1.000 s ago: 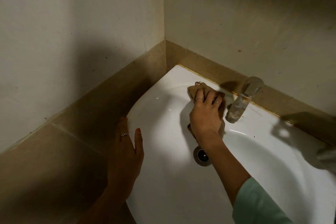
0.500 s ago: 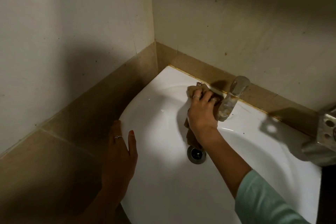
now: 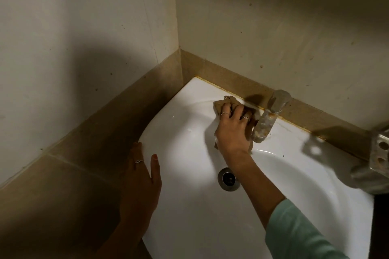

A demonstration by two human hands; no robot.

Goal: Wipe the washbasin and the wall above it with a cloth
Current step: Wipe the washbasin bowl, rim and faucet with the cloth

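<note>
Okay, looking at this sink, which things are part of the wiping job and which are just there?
Part of the job:
cloth
basin
wall
right hand, pressing the cloth
left hand, flat on the rim

Just there:
tap
drain
metal holder

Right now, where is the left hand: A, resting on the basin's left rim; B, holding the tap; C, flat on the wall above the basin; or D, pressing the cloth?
A: the left hand lies open on the rim of the basin, while the right hand presses the cloth beside the tap.
</note>
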